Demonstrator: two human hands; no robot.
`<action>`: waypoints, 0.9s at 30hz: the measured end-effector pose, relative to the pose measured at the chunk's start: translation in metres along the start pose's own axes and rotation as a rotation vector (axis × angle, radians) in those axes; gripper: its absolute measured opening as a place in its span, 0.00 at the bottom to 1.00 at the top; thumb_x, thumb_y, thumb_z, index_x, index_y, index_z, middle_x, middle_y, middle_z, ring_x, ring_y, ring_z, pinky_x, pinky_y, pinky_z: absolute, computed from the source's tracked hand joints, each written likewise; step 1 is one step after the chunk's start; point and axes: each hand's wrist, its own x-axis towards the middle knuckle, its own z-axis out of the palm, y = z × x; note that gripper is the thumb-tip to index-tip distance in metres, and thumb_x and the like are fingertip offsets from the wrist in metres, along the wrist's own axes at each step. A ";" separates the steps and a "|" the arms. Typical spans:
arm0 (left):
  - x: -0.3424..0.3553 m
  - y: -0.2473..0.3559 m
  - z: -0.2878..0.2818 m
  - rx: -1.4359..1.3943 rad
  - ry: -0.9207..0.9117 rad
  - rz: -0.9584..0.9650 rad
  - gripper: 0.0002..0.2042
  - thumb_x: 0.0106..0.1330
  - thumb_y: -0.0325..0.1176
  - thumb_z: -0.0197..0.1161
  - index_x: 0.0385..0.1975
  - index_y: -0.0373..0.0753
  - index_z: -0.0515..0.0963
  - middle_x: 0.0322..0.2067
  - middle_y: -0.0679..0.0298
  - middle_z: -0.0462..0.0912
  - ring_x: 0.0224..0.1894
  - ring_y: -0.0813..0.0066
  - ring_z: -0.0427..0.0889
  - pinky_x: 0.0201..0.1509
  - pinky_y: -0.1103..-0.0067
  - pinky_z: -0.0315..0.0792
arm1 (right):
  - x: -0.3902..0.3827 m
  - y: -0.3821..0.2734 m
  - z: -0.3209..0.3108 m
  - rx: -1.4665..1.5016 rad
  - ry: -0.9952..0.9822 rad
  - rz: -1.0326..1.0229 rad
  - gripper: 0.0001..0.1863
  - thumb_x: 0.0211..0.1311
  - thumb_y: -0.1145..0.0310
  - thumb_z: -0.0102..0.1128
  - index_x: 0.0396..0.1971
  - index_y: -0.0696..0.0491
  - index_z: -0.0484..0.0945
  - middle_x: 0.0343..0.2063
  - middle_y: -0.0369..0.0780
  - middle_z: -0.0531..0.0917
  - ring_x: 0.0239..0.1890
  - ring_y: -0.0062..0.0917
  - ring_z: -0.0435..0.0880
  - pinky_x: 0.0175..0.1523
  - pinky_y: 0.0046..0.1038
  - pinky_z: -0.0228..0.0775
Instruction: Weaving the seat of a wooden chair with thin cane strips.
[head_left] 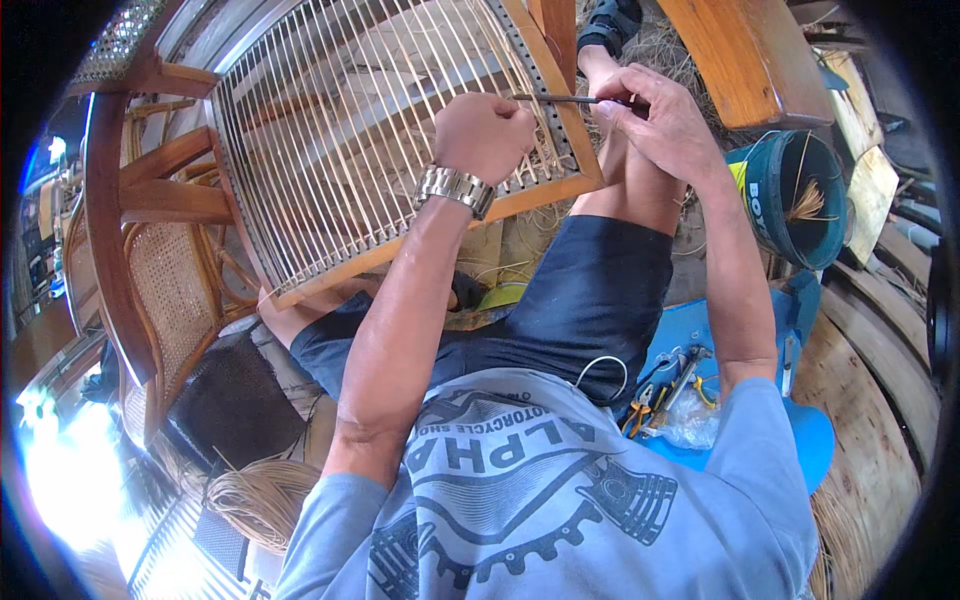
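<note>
My right hand (660, 125) is closed around a thin dark rod (565, 98), which looks like an awl or a slim screwdriver. The rod lies level above the right rail of a wooden chair frame (550, 192), its far end pointing left. At that end my left hand (484, 138), wearing a metal watch, is curled shut; whatever its fingers pinch is hidden. Below the hands, rattan strands (340, 150) run in parallel rows across the frame, passing through small holes along its edges. The frame rests over my lap and knees.
A green bucket (797, 200) holding a bundle of strands stands at the right. Pliers (640, 410) and a plastic bag (690, 422) lie on a blue seat (815, 440). Left are a caned chair back (175, 290) and a rattan coil (262, 498). A wooden piece (745, 60) projects at top right.
</note>
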 end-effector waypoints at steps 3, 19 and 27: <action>-0.004 0.000 -0.004 -0.086 -0.033 -0.042 0.15 0.61 0.42 0.61 0.28 0.37 0.88 0.18 0.67 0.85 0.20 0.82 0.80 0.30 0.78 0.75 | -0.001 0.000 -0.004 0.060 -0.025 0.030 0.06 0.64 0.73 0.64 0.38 0.58 0.82 0.31 0.36 0.77 0.35 0.21 0.78 0.44 0.24 0.72; -0.007 -0.014 0.015 0.125 0.306 0.111 0.11 0.58 0.40 0.63 0.30 0.38 0.83 0.20 0.64 0.86 0.23 0.73 0.85 0.35 0.74 0.79 | -0.003 0.009 -0.004 -0.023 0.009 -0.029 0.05 0.64 0.73 0.64 0.36 0.58 0.81 0.29 0.35 0.75 0.34 0.20 0.76 0.42 0.24 0.69; -0.015 -0.005 0.019 0.066 0.335 0.080 0.14 0.60 0.41 0.61 0.35 0.38 0.86 0.21 0.62 0.86 0.24 0.69 0.86 0.34 0.71 0.78 | -0.002 0.008 -0.005 -0.044 -0.007 -0.047 0.04 0.64 0.74 0.62 0.36 0.58 0.81 0.31 0.36 0.77 0.36 0.21 0.78 0.45 0.25 0.71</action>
